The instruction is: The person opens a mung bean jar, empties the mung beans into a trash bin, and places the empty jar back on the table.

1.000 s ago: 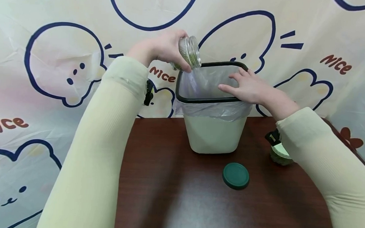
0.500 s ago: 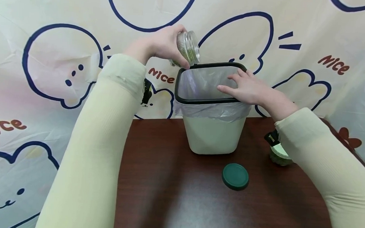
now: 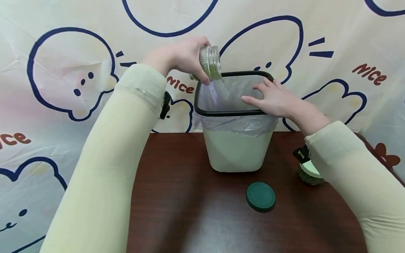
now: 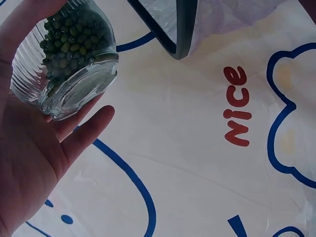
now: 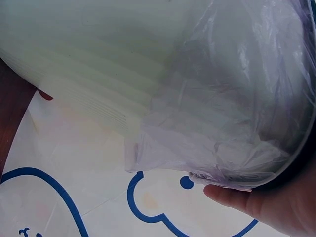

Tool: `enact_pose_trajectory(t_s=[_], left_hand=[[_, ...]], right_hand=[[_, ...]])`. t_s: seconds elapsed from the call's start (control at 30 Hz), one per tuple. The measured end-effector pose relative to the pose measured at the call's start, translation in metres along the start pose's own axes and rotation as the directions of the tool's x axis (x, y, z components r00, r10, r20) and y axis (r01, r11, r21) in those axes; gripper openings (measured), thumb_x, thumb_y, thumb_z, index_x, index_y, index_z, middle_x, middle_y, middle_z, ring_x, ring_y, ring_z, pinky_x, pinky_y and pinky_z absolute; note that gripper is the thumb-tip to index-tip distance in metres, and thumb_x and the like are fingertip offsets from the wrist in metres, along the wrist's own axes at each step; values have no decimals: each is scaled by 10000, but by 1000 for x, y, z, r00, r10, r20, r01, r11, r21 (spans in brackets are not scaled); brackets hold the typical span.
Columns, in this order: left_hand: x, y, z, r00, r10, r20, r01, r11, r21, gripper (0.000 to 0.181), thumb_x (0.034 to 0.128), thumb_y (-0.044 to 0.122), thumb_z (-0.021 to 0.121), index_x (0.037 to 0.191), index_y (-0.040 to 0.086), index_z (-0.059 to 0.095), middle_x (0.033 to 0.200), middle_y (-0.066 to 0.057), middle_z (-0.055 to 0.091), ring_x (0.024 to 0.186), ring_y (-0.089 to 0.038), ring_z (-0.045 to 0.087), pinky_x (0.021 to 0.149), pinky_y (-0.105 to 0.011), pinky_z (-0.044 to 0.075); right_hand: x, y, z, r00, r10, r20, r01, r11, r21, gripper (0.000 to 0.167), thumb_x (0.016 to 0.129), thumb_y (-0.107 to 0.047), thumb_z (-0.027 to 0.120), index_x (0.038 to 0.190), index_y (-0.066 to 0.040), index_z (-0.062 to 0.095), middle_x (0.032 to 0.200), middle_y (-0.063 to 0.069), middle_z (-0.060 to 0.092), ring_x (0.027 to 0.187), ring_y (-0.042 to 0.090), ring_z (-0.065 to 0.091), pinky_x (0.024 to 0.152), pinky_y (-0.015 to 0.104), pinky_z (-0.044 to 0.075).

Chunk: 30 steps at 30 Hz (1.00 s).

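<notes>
My left hand point(image 3: 187, 57) grips a ribbed glass jar point(image 3: 206, 60) by its side. Small green beans point(image 4: 74, 42) are bunched inside it, as the left wrist view shows. The jar is tipped, its mouth turned right and down, over the left rim of a pale green trash bin point(image 3: 237, 151). A thin plastic bag point(image 3: 235, 124) lines the bin and folds over its black rim. At the bin's right rim is my right hand point(image 3: 279, 98), thumb over the opening. In the right wrist view, a finger point(image 5: 224, 195) lies outside against the bag.
A green lid point(image 3: 260, 197) lies on the dark wooden table point(image 3: 171, 201) in front of the bin. Partly hidden by my right sleeve, another container with a pale lid point(image 3: 311, 172) stands on the right. A patterned cloth point(image 3: 142, 20) hangs behind everything.
My left hand raises the jar slightly, then brings it back down, with the mouth now tipped lower toward the bin. The right hand stays at the rim.
</notes>
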<state>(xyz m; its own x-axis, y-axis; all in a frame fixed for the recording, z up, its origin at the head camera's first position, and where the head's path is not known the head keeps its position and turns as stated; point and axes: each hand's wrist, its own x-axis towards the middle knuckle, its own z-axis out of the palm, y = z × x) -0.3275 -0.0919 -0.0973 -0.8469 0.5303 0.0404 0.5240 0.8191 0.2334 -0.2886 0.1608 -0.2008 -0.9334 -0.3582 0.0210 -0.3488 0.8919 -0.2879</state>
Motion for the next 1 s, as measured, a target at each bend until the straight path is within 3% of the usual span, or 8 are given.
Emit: enact_pose_trajectory(t_s=[0.3, 0.6, 0.83, 1.0], left_hand=[[-1, -5, 2, 1000, -8, 10, 8, 1000, -25, 884, 712, 191, 860, 1403, 30, 333, 1301, -143, 481, 1115, -268, 497, 933, -386, 461], [-4, 6, -18, 996, 1, -93, 7, 996, 86, 929, 717, 253, 847, 1442, 7, 319, 1316, -131, 494, 1146, -260, 500, 976, -375, 439], [-1, 7, -11, 998, -28, -51, 32, 997, 75, 946, 720, 255, 848, 1463, 38, 303, 1351, -121, 472, 1165, -252, 488, 961, -358, 451], [2, 3, -3, 999, -18, -28, 19, 999, 42, 904, 726, 211, 850, 1437, 12, 328, 1337, -136, 476, 1150, -267, 505, 946, -361, 467]], right_hand=[[0, 1, 0, 1000, 3, -1, -3, 1000, 3, 866, 937, -680, 348, 1499, -23, 306, 1569, 240, 127, 1417, 449, 82, 1095, 630, 148], [3, 1, -2, 1000, -4, 0, 4, 1000, -7, 879, 934, -686, 346, 1500, -14, 299, 1569, 250, 117, 1416, 449, 85, 1094, 634, 148], [3, 1, -3, 1000, -6, 0, 6, 1000, -10, 870, 937, -681, 346, 1497, -17, 307, 1567, 251, 124, 1414, 454, 93, 1098, 623, 149], [2, 2, -2, 1000, 0, -1, 0, 1000, -9, 870, 936, -685, 345, 1496, -19, 311, 1569, 252, 120, 1416, 454, 88, 1095, 628, 148]])
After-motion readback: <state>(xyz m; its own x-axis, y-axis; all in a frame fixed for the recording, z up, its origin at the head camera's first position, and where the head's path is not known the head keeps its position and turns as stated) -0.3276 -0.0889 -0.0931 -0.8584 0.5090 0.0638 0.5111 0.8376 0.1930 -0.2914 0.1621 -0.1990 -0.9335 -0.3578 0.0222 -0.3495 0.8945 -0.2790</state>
